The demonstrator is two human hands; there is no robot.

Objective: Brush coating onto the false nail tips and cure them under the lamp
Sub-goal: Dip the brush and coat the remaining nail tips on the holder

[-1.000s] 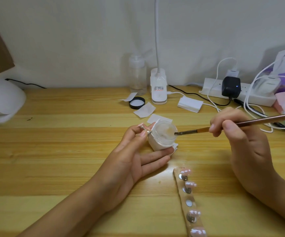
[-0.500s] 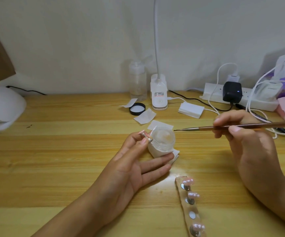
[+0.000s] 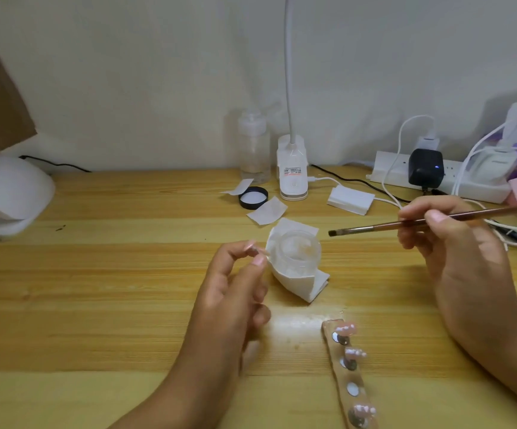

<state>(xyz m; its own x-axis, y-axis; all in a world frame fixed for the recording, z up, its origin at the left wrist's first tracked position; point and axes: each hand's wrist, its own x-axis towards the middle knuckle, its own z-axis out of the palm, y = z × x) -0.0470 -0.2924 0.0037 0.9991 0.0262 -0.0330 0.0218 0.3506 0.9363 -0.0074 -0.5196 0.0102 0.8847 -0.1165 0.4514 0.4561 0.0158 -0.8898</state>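
My left hand (image 3: 235, 292) pinches a small false nail tip (image 3: 258, 251) between thumb and forefinger, just left of the open gel jar (image 3: 297, 250), which sits in a white paper wrap. My right hand (image 3: 455, 246) grips a brown brush (image 3: 421, 222). Its bristle end hangs in the air to the right of the jar and above it, clear of the gel. A clear holder strip (image 3: 348, 376) carrying pink nail tips lies at the front, between my hands. The white curing lamp (image 3: 6, 196) sits at the far left edge.
The jar's black lid (image 3: 252, 197), paper wipes (image 3: 268, 211), a clear bottle (image 3: 253, 147) and a white desk lamp base (image 3: 293, 168) stand behind the jar. A stack of pads (image 3: 350, 199), a power strip (image 3: 437, 178) with chargers and cables crowd the back right.
The brush came out of the jar and drew back to the right. My left hand let go of the jar, curled its fingers and shifted left, keeping the nail tip pinched.
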